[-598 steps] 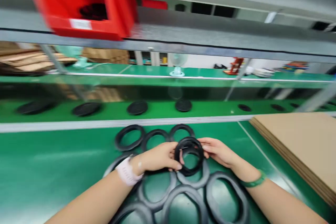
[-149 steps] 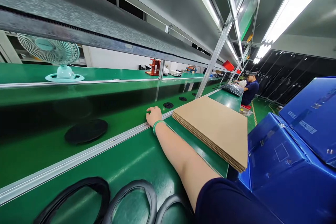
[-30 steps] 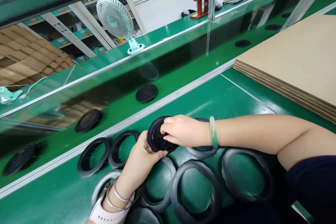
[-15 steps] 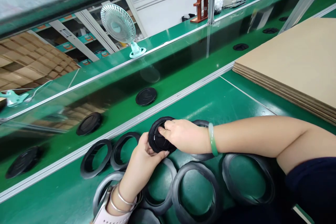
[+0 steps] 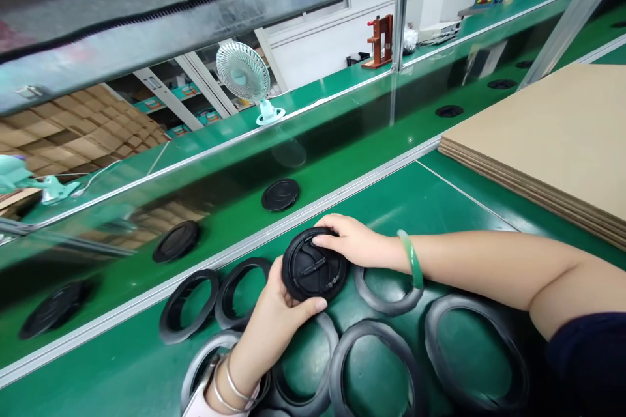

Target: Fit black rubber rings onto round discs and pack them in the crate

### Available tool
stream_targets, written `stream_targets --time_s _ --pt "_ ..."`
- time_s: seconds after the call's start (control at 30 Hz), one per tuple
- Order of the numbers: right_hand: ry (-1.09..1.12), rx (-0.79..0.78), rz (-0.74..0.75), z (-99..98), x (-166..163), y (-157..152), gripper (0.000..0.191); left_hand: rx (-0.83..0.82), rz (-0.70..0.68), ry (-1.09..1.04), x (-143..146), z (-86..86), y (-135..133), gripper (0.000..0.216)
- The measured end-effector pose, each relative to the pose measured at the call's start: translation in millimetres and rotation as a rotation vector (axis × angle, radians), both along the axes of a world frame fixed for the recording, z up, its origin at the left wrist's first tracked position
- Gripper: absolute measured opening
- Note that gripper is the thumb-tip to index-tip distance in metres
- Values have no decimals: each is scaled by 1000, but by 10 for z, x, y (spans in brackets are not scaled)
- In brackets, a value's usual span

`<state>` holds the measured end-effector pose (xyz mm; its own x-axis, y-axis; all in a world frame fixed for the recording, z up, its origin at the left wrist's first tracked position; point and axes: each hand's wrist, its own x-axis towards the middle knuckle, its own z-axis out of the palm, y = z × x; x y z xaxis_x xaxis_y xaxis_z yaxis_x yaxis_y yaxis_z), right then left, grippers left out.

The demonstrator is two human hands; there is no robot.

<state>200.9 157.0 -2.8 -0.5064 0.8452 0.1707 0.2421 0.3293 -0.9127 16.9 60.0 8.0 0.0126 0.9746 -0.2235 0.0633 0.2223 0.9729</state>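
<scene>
A round black lid (image 5: 317, 268) with a raised bar across its face is held tilted above the green table. My left hand (image 5: 278, 313) grips its lower left edge, thumb on the rim. My right hand (image 5: 355, 241) grips the upper right edge, its fingers curled over the rim. Beneath and around my hands lie several dark rubber rings; a large ring (image 5: 374, 331) sits just below the lid. Another ring (image 5: 391, 306) lies under my right wrist, and a wide ring (image 5: 433, 339) rests farther right. To the left, two rings stand close together, one of them a black ring (image 5: 171, 337).
Beyond a metal rail (image 5: 342, 186) runs a green belt carrying several black discs, the nearest a disc (image 5: 280, 195). A cardboard stack (image 5: 548, 124) lies at right. Behind the clear panel stand a mint fan (image 5: 243, 71) and a red-brown press (image 5: 381, 45).
My right hand has shifted from the lid's face to its upper right edge, uncovering the raised bar. My left hand still grips the lid. The camera view has tilted up slightly.
</scene>
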Motion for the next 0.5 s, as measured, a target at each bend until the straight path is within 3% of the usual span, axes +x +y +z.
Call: stream_targets --time_s 0.13,0.33,0.4,0.5 --pt "4 13 -43 19 -30 -38 12 -3 -82 44 -34 -36 -27 83" --pt "-45 8 -88 65 -31 -68 15 -19 -94 120 -39 7 -18 74" --pt "-21 -71 19 70 -12 -56 14 -1 -91 149 -37 41 -9 58" --pt "9 -206 262 90 35 -34 38 36 -98 207 -45 71 4 38"
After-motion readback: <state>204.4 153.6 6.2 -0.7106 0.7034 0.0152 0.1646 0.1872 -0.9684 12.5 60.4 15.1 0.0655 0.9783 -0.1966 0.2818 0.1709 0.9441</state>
